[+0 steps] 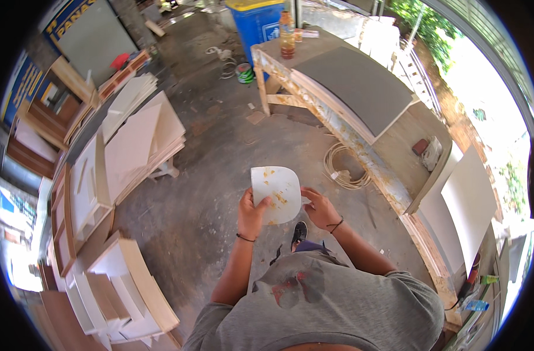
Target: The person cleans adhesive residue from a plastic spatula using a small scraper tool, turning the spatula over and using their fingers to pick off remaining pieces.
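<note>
A small white panel (285,196) with rounded right-hand corners and yellow-orange smears on its face is held up in front of me. My left hand (253,212) grips its left side, the thumb on top and the other fingers beneath. At the opposite edge is my right hand (320,209), with its fingers bent and the fingertips at the panel's curved rim. The underside of the panel is hidden.
To the right runs a long workbench (360,153) bearing a dark grey sheet (356,88) and a bottle (287,36). Coiled cable (344,169) lies on the floor beside it. Stacked pale boards (144,146) and wooden cabinet frames (135,286) stand left. A blue bin (252,26) is beyond.
</note>
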Demonstrator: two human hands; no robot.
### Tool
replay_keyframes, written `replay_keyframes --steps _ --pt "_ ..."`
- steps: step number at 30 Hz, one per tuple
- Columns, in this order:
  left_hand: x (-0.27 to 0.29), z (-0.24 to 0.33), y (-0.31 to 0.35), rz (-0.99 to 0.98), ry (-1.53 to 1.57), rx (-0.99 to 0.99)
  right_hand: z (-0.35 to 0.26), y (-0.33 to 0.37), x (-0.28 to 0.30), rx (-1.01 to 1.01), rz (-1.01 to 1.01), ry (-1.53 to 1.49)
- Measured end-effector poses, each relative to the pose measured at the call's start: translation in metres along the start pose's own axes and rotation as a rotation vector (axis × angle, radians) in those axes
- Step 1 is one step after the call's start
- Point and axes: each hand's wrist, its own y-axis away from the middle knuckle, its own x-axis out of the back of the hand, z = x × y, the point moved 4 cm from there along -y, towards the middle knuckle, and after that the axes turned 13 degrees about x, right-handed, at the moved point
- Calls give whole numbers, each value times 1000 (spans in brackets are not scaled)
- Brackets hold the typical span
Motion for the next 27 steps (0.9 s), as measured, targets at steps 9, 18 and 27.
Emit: replay_keyframes --steps 9,18,27 --pt "-56 69 -100 -265 -7 -113 26 -78 50 -544 203 -670" --pt "-68 104 -216 -701 -359 -169 57 -171 2 -525 419 -980" --pt "-40 134 -285 -491 -633 -119 46 -238 -42 -420 486 -424"
